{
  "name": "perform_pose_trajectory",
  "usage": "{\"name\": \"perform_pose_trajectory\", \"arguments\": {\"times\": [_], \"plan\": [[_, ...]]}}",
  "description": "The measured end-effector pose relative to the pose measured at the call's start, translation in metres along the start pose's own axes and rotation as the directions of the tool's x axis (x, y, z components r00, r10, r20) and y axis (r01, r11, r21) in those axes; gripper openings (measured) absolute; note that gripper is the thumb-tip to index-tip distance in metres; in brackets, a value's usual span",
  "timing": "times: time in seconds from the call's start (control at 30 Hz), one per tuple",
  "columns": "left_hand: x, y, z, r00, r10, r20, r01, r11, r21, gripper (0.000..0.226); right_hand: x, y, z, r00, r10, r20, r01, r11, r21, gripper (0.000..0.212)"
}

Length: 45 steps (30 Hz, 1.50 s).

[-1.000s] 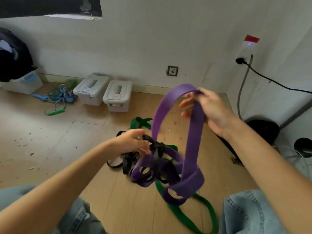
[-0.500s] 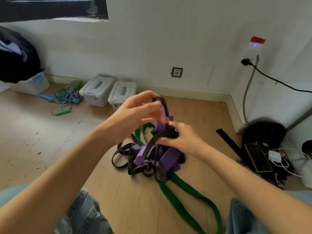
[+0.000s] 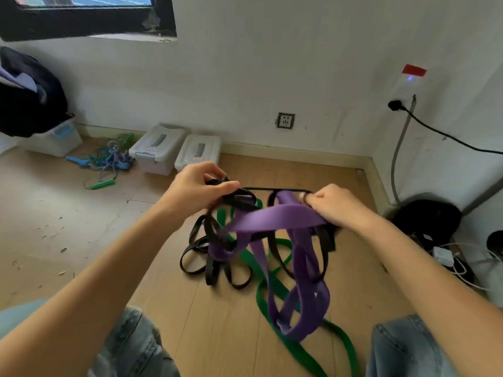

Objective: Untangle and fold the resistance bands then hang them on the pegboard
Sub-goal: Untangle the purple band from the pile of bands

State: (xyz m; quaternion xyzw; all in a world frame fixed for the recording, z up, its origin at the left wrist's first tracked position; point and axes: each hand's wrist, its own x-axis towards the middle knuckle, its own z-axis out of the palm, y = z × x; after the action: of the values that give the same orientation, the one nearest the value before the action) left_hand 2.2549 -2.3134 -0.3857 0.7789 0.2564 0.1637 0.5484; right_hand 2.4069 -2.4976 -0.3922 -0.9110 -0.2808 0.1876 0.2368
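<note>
A tangle of resistance bands hangs between my hands above the wooden floor. My left hand [image 3: 200, 190] pinches a bunch of thin black band [image 3: 234, 198]. My right hand [image 3: 330, 205] grips the wide purple band [image 3: 275, 217] and a black strand stretched taut between both hands. Purple loops [image 3: 307, 297] dangle low. More black loops [image 3: 201, 257] and a green band [image 3: 296, 346] lie on the floor beneath. No pegboard is in view.
Two white lidded boxes [image 3: 177, 151] stand by the far wall, with jump ropes [image 3: 109, 161] to their left. A black bag [image 3: 427, 221], chargers and cables [image 3: 449, 259] crowd the right corner. My knees in jeans [image 3: 402, 349] frame the bottom.
My hands have pulled apart, the left going left and the right going right, stretching a black strand between them. The bunched purple band has opened into long hanging loops.
</note>
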Motion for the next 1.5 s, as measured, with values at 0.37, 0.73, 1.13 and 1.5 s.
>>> {"name": "perform_pose_trajectory", "arguments": {"times": [0.37, 0.73, 1.13, 1.5], "plan": [[-0.009, 0.022, 0.012, 0.966, 0.059, 0.250, 0.108, 0.790, -0.604, 0.025, -0.015, -0.017, 0.039, 0.829, -0.459, 0.320, 0.391, 0.884, 0.256, 0.034], [-0.005, -0.006, 0.012, 0.986, -0.067, 0.155, 0.049, 0.992, 0.116, 0.123, -0.014, -0.021, 0.024, 0.974, -0.228, -0.004, 0.169, 0.709, 0.685, 0.033], [-0.016, 0.000, 0.037, 0.979, -0.121, 0.164, 0.157, 0.961, -0.228, 0.016, -0.006, -0.009, 0.007, 0.979, 0.085, 0.184, -0.147, 0.923, 0.355, 0.063], [-0.005, 0.019, 0.009, 0.990, -0.142, 0.016, 0.131, 0.861, -0.491, 0.014, -0.013, -0.016, -0.003, 0.947, -0.187, -0.263, 0.116, 0.957, -0.264, 0.073]]}}
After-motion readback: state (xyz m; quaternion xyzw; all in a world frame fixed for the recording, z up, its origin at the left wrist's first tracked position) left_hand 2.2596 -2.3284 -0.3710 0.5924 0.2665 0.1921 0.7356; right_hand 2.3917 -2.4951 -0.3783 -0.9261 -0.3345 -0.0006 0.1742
